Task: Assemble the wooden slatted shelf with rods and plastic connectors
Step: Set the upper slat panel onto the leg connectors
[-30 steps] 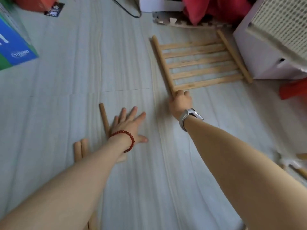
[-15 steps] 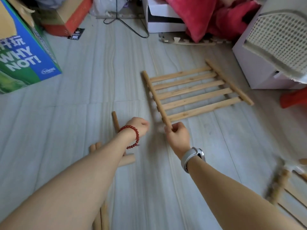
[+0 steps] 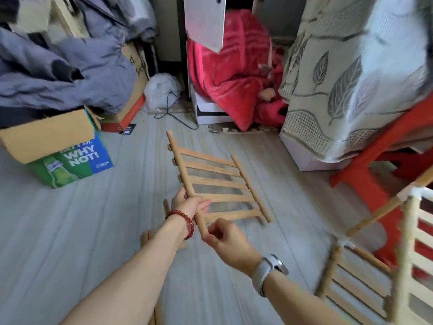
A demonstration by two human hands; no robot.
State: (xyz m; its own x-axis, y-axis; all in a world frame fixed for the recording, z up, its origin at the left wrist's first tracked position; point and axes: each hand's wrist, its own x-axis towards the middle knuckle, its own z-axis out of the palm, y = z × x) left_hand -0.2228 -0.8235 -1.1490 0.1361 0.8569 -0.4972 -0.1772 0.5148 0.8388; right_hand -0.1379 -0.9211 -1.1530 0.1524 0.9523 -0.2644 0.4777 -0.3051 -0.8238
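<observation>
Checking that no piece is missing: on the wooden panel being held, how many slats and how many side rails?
Slatted panel:
Slats: 5
Side rails: 2
Total: 7 pieces

A person's two bare hands hold a wooden slatted panel (image 3: 214,184) above a pale floor (image 3: 70,231). The left hand (image 3: 188,205), with a red bead bracelet (image 3: 184,220), grips one side rail; the right hand (image 3: 228,240), wearing a grey watch (image 3: 269,273), pinches that rail's near end. Loose rods (image 3: 146,238) lie beneath; a part-built shelf (image 3: 375,266) stands near right
</observation>
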